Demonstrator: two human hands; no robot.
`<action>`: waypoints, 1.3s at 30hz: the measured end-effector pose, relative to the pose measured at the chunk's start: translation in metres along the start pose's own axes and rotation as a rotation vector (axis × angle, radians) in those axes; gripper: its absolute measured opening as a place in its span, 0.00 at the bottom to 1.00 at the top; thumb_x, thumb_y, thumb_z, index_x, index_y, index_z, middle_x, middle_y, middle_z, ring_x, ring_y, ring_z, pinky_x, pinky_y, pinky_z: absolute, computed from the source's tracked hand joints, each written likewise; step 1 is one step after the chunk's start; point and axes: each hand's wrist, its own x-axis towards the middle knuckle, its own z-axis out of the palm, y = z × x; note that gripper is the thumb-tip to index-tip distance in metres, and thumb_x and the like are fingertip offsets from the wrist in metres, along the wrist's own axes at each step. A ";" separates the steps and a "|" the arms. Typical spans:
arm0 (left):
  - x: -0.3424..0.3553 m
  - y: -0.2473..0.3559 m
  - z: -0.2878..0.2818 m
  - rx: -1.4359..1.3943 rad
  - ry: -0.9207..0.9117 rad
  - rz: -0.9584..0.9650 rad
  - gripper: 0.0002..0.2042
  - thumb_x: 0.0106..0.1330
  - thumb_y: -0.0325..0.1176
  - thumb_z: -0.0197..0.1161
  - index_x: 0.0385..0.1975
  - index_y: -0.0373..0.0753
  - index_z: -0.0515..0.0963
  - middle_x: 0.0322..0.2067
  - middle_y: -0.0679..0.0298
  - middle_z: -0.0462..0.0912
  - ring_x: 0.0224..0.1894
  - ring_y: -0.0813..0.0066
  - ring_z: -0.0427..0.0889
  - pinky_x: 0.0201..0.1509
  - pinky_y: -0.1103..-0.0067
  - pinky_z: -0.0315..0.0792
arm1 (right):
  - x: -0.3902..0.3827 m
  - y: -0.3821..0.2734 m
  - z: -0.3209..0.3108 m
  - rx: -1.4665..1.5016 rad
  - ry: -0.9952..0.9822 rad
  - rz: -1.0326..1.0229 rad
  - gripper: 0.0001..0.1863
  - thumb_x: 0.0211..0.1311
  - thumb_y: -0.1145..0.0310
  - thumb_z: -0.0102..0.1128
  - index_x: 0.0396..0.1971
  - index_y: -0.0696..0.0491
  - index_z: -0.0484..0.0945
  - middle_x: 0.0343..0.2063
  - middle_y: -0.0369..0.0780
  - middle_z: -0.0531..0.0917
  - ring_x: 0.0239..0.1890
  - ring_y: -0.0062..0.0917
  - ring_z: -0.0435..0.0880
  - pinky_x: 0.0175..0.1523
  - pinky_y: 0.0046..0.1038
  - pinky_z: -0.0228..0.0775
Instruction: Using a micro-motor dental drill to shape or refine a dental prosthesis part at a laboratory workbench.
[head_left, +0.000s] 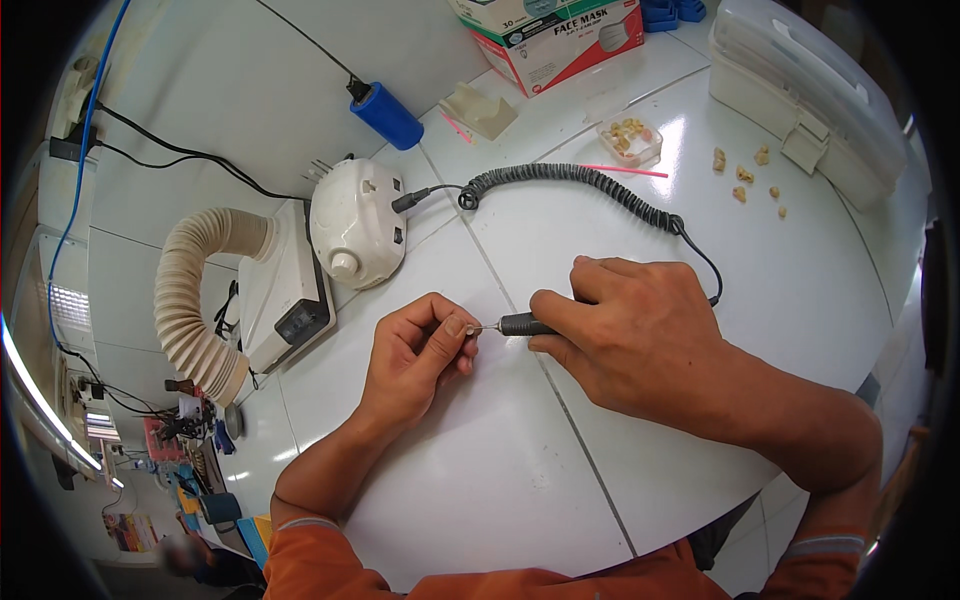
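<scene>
My right hand [640,340] grips a black rotary handpiece [522,324] with a thin metal bur, pointed leftward over the white table [480,470]. My left hand [420,360] pinches a tiny pale piece [470,330] between thumb and fingers at the bur's tip; whether the two touch is too small to tell. A coiled black cord [560,175] links the handpiece to a cream control unit [355,235] at the back left.
A dust extractor [285,290] with ribbed hose [180,300] stands left. Behind are a blue cylinder [385,115], mask boxes [560,50], a plastic tray [630,155] of small pieces, several loose yellowish pieces [743,175] and a lidded case [800,90]. A person [190,560] appears lower left.
</scene>
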 end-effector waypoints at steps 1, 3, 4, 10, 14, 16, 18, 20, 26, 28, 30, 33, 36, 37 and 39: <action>0.000 0.000 0.000 0.005 -0.004 -0.004 0.10 0.80 0.36 0.60 0.39 0.35 0.78 0.29 0.67 0.79 0.27 0.85 0.75 0.26 0.89 0.61 | 0.000 0.000 -0.001 0.002 -0.012 -0.002 0.12 0.63 0.58 0.70 0.32 0.53 0.84 0.24 0.38 0.81 0.29 0.28 0.86 0.28 0.31 0.75; 0.001 0.001 0.000 0.002 -0.009 -0.001 0.10 0.80 0.36 0.60 0.39 0.35 0.78 0.29 0.67 0.79 0.27 0.86 0.75 0.26 0.89 0.61 | 0.001 0.000 0.000 0.005 -0.025 -0.005 0.12 0.63 0.58 0.71 0.32 0.53 0.84 0.23 0.38 0.81 0.29 0.28 0.86 0.28 0.31 0.75; 0.001 0.001 0.001 -0.002 -0.014 0.001 0.10 0.80 0.36 0.59 0.39 0.35 0.78 0.29 0.67 0.78 0.27 0.86 0.75 0.26 0.89 0.60 | 0.001 0.000 0.002 0.005 -0.008 -0.005 0.12 0.63 0.58 0.71 0.32 0.52 0.84 0.24 0.38 0.81 0.29 0.28 0.86 0.28 0.31 0.75; 0.001 0.002 0.000 0.029 -0.036 0.005 0.11 0.80 0.37 0.59 0.38 0.35 0.77 0.29 0.66 0.78 0.27 0.86 0.74 0.25 0.89 0.60 | 0.000 0.001 0.002 0.012 0.001 -0.018 0.12 0.63 0.58 0.71 0.32 0.52 0.85 0.24 0.38 0.82 0.29 0.29 0.85 0.28 0.31 0.74; 0.001 0.001 0.001 0.029 -0.049 0.003 0.12 0.80 0.37 0.59 0.38 0.35 0.77 0.29 0.66 0.78 0.27 0.86 0.73 0.26 0.89 0.59 | 0.000 0.001 0.000 0.009 -0.009 -0.019 0.12 0.62 0.58 0.71 0.31 0.52 0.85 0.24 0.38 0.82 0.28 0.29 0.85 0.28 0.31 0.74; 0.000 0.000 0.000 0.006 -0.038 0.006 0.12 0.80 0.38 0.59 0.38 0.35 0.77 0.29 0.67 0.77 0.27 0.85 0.73 0.25 0.89 0.59 | 0.001 -0.001 0.003 0.004 0.008 -0.021 0.12 0.62 0.58 0.71 0.31 0.52 0.84 0.24 0.38 0.82 0.28 0.29 0.85 0.28 0.31 0.74; 0.000 -0.001 0.000 0.010 -0.044 0.021 0.12 0.80 0.38 0.59 0.38 0.35 0.77 0.29 0.67 0.77 0.27 0.85 0.73 0.26 0.89 0.59 | 0.001 0.000 0.003 0.000 0.027 -0.022 0.12 0.63 0.58 0.71 0.31 0.52 0.84 0.24 0.38 0.82 0.28 0.29 0.85 0.28 0.31 0.74; 0.000 -0.001 0.000 0.014 -0.051 0.035 0.12 0.80 0.38 0.59 0.38 0.35 0.76 0.29 0.67 0.77 0.27 0.85 0.72 0.26 0.89 0.59 | 0.001 0.002 0.000 0.011 -0.025 -0.008 0.12 0.64 0.58 0.70 0.31 0.52 0.84 0.25 0.38 0.82 0.29 0.29 0.85 0.28 0.31 0.74; -0.001 -0.001 0.000 0.032 -0.040 0.026 0.12 0.80 0.37 0.59 0.38 0.35 0.76 0.29 0.67 0.77 0.27 0.85 0.72 0.27 0.89 0.60 | 0.000 0.000 0.000 -0.009 -0.039 -0.005 0.13 0.65 0.57 0.69 0.33 0.52 0.85 0.25 0.38 0.83 0.31 0.29 0.85 0.29 0.32 0.75; 0.000 -0.002 0.000 0.067 -0.037 0.034 0.11 0.80 0.37 0.59 0.38 0.35 0.76 0.29 0.67 0.77 0.27 0.85 0.72 0.27 0.88 0.60 | 0.000 0.000 0.001 -0.003 -0.029 -0.010 0.13 0.65 0.57 0.69 0.33 0.52 0.85 0.25 0.38 0.83 0.31 0.29 0.86 0.29 0.32 0.75; 0.000 -0.001 0.000 0.067 -0.043 0.030 0.11 0.80 0.37 0.59 0.38 0.35 0.76 0.29 0.67 0.77 0.27 0.85 0.72 0.27 0.88 0.61 | 0.000 -0.001 0.001 0.003 -0.019 -0.014 0.13 0.64 0.57 0.69 0.33 0.52 0.85 0.25 0.38 0.83 0.31 0.29 0.86 0.29 0.32 0.75; 0.000 -0.002 -0.001 0.069 -0.048 0.033 0.11 0.80 0.37 0.60 0.39 0.35 0.76 0.29 0.67 0.77 0.27 0.85 0.72 0.27 0.88 0.61 | 0.000 -0.001 0.001 -0.004 -0.012 -0.015 0.13 0.64 0.57 0.69 0.33 0.52 0.85 0.25 0.39 0.83 0.31 0.29 0.86 0.29 0.32 0.75; -0.001 -0.003 -0.001 0.075 -0.043 0.043 0.12 0.80 0.37 0.60 0.39 0.35 0.77 0.29 0.67 0.77 0.27 0.85 0.73 0.27 0.88 0.61 | 0.001 0.000 -0.001 -0.004 -0.030 -0.011 0.13 0.64 0.57 0.69 0.33 0.52 0.85 0.26 0.39 0.84 0.31 0.29 0.86 0.29 0.32 0.75; 0.000 -0.003 0.000 0.079 -0.038 0.045 0.12 0.80 0.37 0.60 0.38 0.35 0.77 0.29 0.66 0.78 0.27 0.85 0.73 0.27 0.88 0.61 | 0.001 0.000 -0.001 0.002 -0.042 -0.010 0.13 0.64 0.57 0.69 0.33 0.52 0.85 0.25 0.39 0.84 0.31 0.29 0.86 0.29 0.32 0.75; 0.000 -0.001 0.001 0.086 -0.034 0.042 0.12 0.80 0.38 0.60 0.39 0.34 0.77 0.29 0.66 0.78 0.27 0.85 0.73 0.26 0.89 0.60 | 0.001 0.000 -0.001 0.008 -0.054 -0.007 0.13 0.64 0.57 0.69 0.32 0.52 0.85 0.25 0.38 0.84 0.31 0.29 0.86 0.29 0.32 0.75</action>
